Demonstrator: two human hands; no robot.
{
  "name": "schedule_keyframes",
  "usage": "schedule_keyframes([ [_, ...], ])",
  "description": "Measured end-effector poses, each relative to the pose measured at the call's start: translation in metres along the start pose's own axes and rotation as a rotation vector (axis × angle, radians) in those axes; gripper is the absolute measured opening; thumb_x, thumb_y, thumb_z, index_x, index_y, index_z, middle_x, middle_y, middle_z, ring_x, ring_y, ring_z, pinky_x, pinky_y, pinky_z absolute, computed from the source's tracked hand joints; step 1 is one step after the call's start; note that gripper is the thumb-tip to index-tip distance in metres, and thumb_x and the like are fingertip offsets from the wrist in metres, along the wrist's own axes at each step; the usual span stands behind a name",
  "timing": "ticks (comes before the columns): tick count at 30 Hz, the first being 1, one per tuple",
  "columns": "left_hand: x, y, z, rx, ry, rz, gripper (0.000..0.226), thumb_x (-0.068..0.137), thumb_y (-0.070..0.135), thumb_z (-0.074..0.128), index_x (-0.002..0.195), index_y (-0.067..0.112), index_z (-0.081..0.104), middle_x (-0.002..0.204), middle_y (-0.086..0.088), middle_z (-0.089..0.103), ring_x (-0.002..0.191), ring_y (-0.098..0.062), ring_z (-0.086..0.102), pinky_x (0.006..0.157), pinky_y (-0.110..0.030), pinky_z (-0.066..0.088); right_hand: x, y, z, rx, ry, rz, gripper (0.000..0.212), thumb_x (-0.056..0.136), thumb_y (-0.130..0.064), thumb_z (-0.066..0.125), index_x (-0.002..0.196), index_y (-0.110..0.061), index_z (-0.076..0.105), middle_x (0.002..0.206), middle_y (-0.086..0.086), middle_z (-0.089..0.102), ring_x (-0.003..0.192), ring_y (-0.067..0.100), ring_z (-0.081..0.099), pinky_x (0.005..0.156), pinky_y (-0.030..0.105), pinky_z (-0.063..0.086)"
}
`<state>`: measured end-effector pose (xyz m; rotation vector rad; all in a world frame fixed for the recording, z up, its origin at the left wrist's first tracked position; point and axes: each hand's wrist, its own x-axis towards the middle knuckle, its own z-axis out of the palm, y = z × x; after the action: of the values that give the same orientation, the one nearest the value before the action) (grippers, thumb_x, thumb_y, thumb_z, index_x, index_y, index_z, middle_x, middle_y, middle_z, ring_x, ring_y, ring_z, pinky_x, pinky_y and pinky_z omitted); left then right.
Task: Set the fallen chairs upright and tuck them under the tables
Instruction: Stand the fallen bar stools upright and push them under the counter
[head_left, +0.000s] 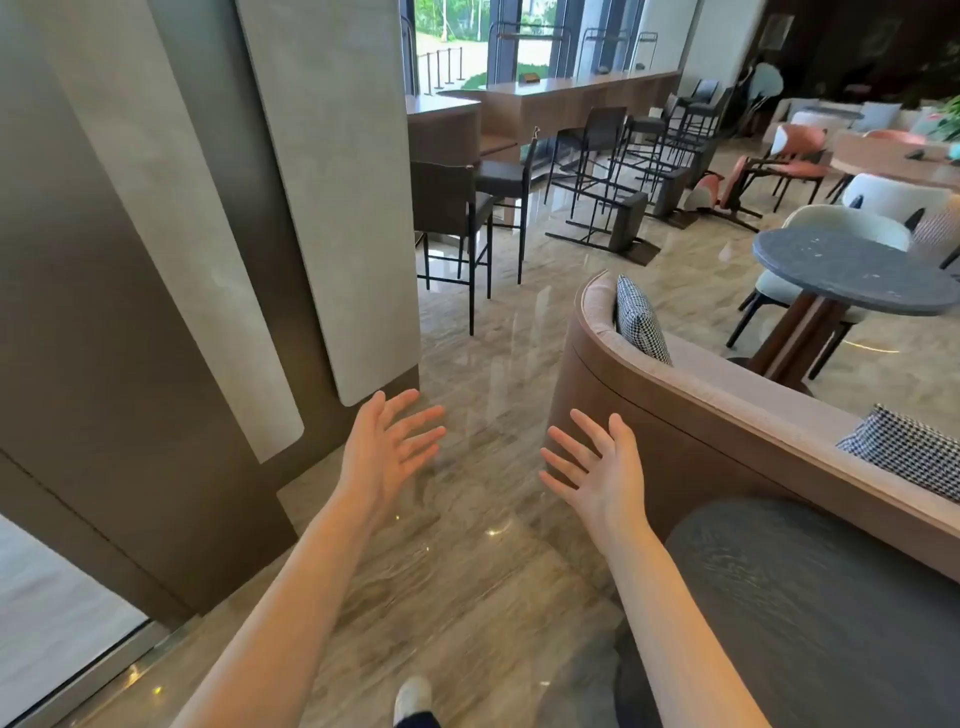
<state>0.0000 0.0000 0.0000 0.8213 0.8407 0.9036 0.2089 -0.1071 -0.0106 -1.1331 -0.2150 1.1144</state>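
Both hands are held out in front of the person above the marble floor (483, 364), palms turned toward each other and nothing in them: the left hand (384, 452) has its fingers spread and straight, and the right hand (597, 467) is likewise splayed and released, just beside the curved wooden back of a sofa (675, 431). On that sofa's seat stand two checked cushions, one (641, 322) upright near the sofa's rounded end and another (904, 447) further along toward the right edge. Beyond the sofa's rounded end, well apart from the hands, a dark bar stool (608, 218) lies tipped over on the floor with its metal legs pointing up and back, and a second fallen bar stool (670, 182) lies just behind it. Past those, a pink chair (727, 192) is also on its side on the floor. Left of the fallen stools, two bar stools (457, 213) stand upright beside a long wooden worktop (561, 96) that runs along the window. Behind the sofa sits a round grey worktop (852, 267) on a wooden pedestal, with pale upholstered chairs (841, 228) standing around it. A white shoe (413, 699) shows at the bottom edge.
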Motion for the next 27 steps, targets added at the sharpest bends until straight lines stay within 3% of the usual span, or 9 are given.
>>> schedule_keyframes([
  [14, 0.217, 0.073, -0.033, 0.02, -0.069, -0.015, 0.05, 0.102, 0.046, 0.028, 0.133, 0.015, 0.051, 0.121, -0.015, 0.065, 0.111, -0.034, 0.062, 0.102, -0.048, 0.043, 0.194, -0.009, 0.117, 0.026, 0.019, -0.036, 0.048, 0.098, -0.053, 0.037, 0.125, -0.02, 0.061, 0.119, 0.012, 0.067, 0.11, 0.035, 0.062, 0.095, 0.052, 0.048],
  [18, 0.28, 0.103, -0.031, 0.039, -0.099, -0.009, 0.049, 0.102, 0.045, 0.028, 0.131, 0.014, 0.053, 0.121, -0.017, 0.065, 0.111, -0.036, 0.061, 0.103, -0.049, 0.043, 0.244, -0.024, 0.149, 0.062, 0.033, -0.054, 0.048, 0.098, -0.052, 0.036, 0.124, -0.02, 0.061, 0.119, 0.013, 0.067, 0.112, 0.037, 0.061, 0.099, 0.055, 0.044],
  [27, 0.396, 0.11, -0.008, 0.04, -0.1, -0.055, 0.048, 0.102, 0.045, 0.027, 0.126, 0.016, 0.056, 0.121, -0.016, 0.065, 0.11, -0.035, 0.062, 0.098, -0.046, 0.046, 0.35, -0.049, 0.17, 0.056, 0.077, -0.055, 0.047, 0.098, -0.052, 0.036, 0.122, -0.02, 0.062, 0.119, 0.014, 0.066, 0.111, 0.037, 0.061, 0.098, 0.054, 0.045],
])
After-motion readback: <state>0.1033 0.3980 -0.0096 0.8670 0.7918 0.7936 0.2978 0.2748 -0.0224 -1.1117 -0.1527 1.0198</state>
